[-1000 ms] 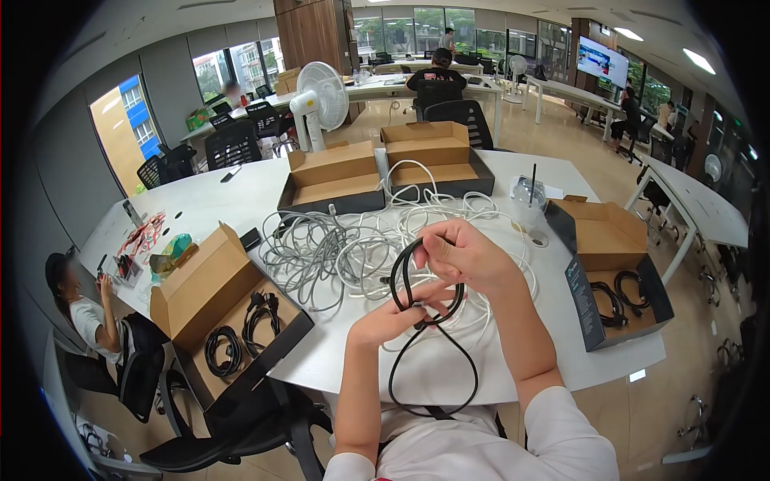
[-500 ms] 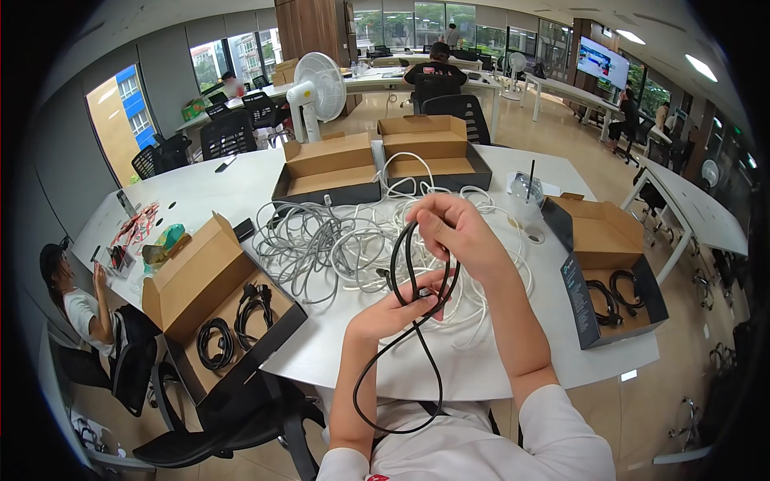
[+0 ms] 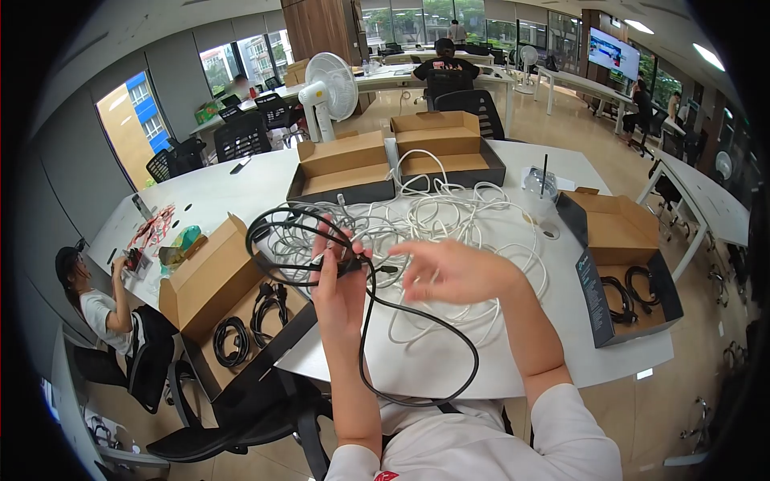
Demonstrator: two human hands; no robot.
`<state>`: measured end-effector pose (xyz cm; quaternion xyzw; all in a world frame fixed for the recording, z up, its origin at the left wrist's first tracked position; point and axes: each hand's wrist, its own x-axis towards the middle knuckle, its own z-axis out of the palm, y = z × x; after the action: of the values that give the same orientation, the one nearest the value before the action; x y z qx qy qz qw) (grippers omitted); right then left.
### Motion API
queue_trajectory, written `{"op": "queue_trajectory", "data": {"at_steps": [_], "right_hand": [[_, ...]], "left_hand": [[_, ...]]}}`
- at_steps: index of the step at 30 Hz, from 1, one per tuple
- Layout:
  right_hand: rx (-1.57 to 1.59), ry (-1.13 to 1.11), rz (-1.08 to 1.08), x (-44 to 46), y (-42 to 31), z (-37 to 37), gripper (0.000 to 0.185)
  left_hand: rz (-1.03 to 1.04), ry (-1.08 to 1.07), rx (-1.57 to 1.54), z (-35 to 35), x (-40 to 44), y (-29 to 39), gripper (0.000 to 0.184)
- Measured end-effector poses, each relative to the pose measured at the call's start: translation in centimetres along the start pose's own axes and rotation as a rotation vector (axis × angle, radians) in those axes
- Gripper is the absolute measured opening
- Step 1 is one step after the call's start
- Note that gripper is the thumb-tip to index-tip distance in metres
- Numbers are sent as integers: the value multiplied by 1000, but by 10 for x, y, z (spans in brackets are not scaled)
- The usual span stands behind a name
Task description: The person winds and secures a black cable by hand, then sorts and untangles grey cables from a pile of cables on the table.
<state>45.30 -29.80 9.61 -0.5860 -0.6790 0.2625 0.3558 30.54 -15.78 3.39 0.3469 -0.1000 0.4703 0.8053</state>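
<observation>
My left hand [image 3: 338, 272] grips a partly coiled black cable [image 3: 419, 310], its loops sticking out to the left above the table. A long slack loop of it hangs down toward my lap. One black end piece [image 3: 387, 269] points right, close to the fingertips of my right hand [image 3: 453, 272]. That right hand holds nothing visible; its fingers are stretched out and apart. Behind both hands lie tangled white cables [image 3: 449, 216] and grey cables [image 3: 277, 232] on the white table [image 3: 561, 321].
An open box [image 3: 241, 321] with black cables stands at left, another [image 3: 634, 309] at right. Two open boxes [image 3: 341, 172] sit at the back. A lidded plastic cup [image 3: 541, 188] is near the right box. A seated person [image 3: 104, 309] is at far left.
The black cable has shifted left with my left hand, its loops now left of the hand. My right hand has let go of it and moved down. The view has shifted slightly.
</observation>
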Motion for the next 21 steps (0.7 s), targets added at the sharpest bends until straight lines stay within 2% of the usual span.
{"op": "queue_trajectory", "data": {"at_steps": [3, 6, 9, 12, 14, 21], "right_hand": [[10, -251, 70, 0, -21, 3, 62], [228, -258, 27, -2, -17, 0, 51], [331, -136, 7, -13, -21, -18, 37], [632, 24, -34, -33, -16, -38, 24], [788, 174, -152, -39, -9, -44, 18], [1047, 531, -501, -44, 3, -58, 15]], "left_hand": [[106, 70, 43, 5, 0, 4, 51], [170, 84, 87, -1, 1, 6, 52], [169, 73, 111, -11, 2, 11, 55], [173, 70, 102, -17, 3, 16, 56], [171, 92, 93, -18, 4, 20, 53], [80, 226, 166, -20, 3, 22, 52]]}}
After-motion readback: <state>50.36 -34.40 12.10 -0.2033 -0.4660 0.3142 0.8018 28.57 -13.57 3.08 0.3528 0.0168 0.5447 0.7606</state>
